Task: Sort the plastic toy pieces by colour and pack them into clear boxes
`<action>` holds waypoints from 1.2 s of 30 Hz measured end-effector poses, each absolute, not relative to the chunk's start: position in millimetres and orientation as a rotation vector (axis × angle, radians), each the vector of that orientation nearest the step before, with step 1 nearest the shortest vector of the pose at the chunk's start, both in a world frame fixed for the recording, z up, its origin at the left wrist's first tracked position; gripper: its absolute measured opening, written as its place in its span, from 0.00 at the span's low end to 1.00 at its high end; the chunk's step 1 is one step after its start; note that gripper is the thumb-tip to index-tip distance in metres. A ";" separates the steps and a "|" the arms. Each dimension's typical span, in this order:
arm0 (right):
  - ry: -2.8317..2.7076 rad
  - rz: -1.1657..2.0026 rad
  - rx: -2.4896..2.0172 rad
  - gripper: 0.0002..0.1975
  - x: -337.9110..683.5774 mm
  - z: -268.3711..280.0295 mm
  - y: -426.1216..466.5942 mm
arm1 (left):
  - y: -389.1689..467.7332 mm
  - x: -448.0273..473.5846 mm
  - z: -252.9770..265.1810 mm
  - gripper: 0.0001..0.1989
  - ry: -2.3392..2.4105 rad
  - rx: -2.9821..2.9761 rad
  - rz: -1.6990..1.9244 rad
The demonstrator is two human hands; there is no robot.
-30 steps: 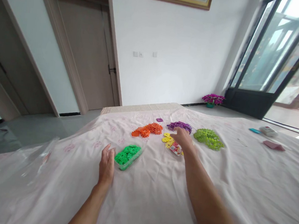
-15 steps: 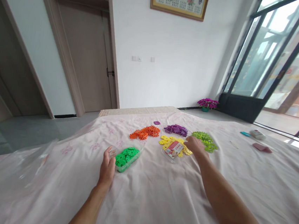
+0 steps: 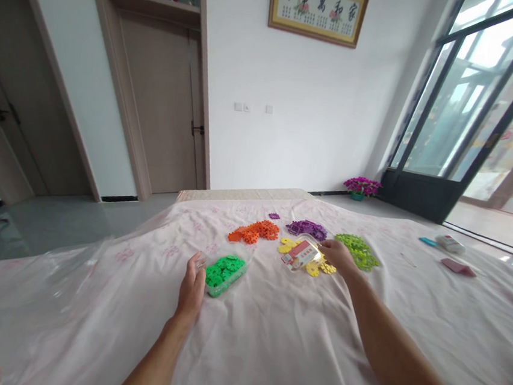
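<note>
My left hand [image 3: 192, 283] grips the near left end of a clear plastic box [image 3: 228, 286] filled with green flower-shaped discs [image 3: 224, 269]. The box rests on the cloth. My right hand [image 3: 338, 253] is closed on the right edge of a clear plastic lid [image 3: 295, 267] with a red and white label [image 3: 300, 254]. The lid is tilted over a pile of yellow discs [image 3: 315, 269] and covers part of it. Just beyond my right hand lies a heap of light green discs [image 3: 359, 253].
Orange discs [image 3: 255, 231], purple discs [image 3: 307, 229] and a single purple disc [image 3: 274, 216] lie farther back on the pale cloth [image 3: 269, 339]. At the right are a pink folded item [image 3: 458, 267] and a white packet [image 3: 450, 244]. Clear plastic film [image 3: 61, 282] spreads at the left.
My right hand has lifted the labelled lid, which now tilts up off the yellow discs. My left hand keeps its hold on the box. The whole view has shifted slightly.
</note>
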State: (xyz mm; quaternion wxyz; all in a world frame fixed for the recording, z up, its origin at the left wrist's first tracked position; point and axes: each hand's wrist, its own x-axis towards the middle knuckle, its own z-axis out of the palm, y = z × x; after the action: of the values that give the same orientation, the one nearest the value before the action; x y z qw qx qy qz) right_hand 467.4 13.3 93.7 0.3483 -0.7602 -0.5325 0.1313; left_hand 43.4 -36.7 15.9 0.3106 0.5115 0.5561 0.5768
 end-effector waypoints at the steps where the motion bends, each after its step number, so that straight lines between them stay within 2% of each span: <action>1: -1.332 0.454 -1.857 0.09 461.4 94.9 14.7 | -37.2 43.6 16.5 0.24 1.478 1.351 1.520; 7: -1.154 0.987 -1.370 0.10 388.6 90.6 21.2 | -41.2 47.2 20.7 0.25 1.611 1.327 1.553; 12: -1.212 1.120 -1.381 0.08 315.9 67.8 21.7 | -43.4 48.9 22.5 0.26 1.575 1.271 1.576; 19: -1.361 0.992 -1.470 0.06 274.5 56.0 29.9 | -48.8 49.6 34.6 0.29 1.578 1.298 1.500; 24: -1.667 0.532 -1.601 0.09 259.6 65.9 28.0 | -44.2 48.7 30.9 0.30 1.608 1.306 1.473; 26: -1.700 0.450 -1.667 0.10 252.2 68.4 24.0 | -41.1 47.2 25.9 0.29 1.623 1.314 1.478; 30: -1.701 0.434 -1.711 0.10 244.5 69.9 17.9 | -36.4 43.6 18.4 0.25 1.625 1.299 1.498; 36: -1.659 0.584 -1.607 0.09 252.5 63.7 25.1 | -31.0 42.0 16.5 0.23 1.579 1.228 1.563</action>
State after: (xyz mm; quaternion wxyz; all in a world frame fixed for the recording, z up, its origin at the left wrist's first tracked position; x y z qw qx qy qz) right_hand 252.5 25.1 63.7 0.3705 -0.6265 -0.6468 0.2277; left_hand 42.0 -31.0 16.5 0.2971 0.4620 0.5940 0.5878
